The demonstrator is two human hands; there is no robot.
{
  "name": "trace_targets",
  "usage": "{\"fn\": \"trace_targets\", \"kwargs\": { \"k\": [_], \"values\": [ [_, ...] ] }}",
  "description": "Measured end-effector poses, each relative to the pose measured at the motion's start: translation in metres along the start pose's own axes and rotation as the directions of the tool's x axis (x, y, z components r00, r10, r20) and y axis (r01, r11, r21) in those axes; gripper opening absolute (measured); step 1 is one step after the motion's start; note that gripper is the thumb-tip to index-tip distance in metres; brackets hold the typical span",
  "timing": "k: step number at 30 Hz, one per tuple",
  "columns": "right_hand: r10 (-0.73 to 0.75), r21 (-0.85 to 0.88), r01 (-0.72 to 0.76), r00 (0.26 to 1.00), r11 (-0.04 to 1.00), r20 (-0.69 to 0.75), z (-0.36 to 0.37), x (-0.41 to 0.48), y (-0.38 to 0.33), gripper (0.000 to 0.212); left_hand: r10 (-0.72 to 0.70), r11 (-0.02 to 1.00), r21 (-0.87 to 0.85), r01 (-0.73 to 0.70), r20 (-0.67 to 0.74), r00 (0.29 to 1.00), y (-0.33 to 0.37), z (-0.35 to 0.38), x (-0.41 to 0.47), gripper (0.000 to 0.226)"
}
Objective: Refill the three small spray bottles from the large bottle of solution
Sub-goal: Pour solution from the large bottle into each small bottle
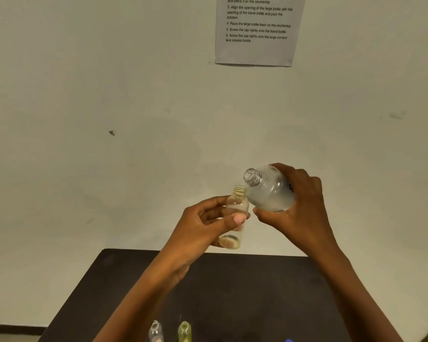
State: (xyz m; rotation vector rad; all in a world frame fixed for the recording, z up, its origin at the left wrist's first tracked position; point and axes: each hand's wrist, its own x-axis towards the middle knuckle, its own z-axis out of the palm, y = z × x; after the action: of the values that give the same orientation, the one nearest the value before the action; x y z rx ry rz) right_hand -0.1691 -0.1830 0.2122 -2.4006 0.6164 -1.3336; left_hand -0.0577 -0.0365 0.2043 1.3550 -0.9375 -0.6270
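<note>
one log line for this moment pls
phase: pre-pour | left hand: holds small bottle, uncapped, upright | right hand: holds large bottle, uncapped, tilted, mouth above small bottle's | table: two more open bottles
</note>
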Motion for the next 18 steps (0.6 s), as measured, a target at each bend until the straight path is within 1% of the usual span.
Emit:
{"fn": "trace_targets", "kwargs": {
  "k": [3,8,15,18],
  "values": [
    [-0.031,-0.022,0.031,0.999,0.999,-0.024,-0.0002,-0.001,-0.001,0.074,0.008,1.0,0.006,-0.008,0.003,1.0,-0.0011,0.0006,0.0001,0.056],
    [-0.092,-0.083,0.09,0.995,0.993,-0.025,0.0009,0.0004,0.0023,0.074,0.009,1.0,0.012,-0.01,0.009,1.0,-0.004,0.0002,0.0004,0.049],
    [-0.147,-0.128,0.141,0.988,0.982,-0.037,0.0025,0.0042,0.0038,0.072,0.02,1.0,0.005,-0.02,0.017,1.0,-0.0032,-0.002,0.0006,0.047],
    [-0.156,-0.117,0.151,0.987,0.982,-0.033,0.0041,0.0039,0.0052,0.071,0.014,1.0,0.016,-0.014,0.009,1.0,-0.0039,-0.0022,0.0001,0.052]
  ]
}}
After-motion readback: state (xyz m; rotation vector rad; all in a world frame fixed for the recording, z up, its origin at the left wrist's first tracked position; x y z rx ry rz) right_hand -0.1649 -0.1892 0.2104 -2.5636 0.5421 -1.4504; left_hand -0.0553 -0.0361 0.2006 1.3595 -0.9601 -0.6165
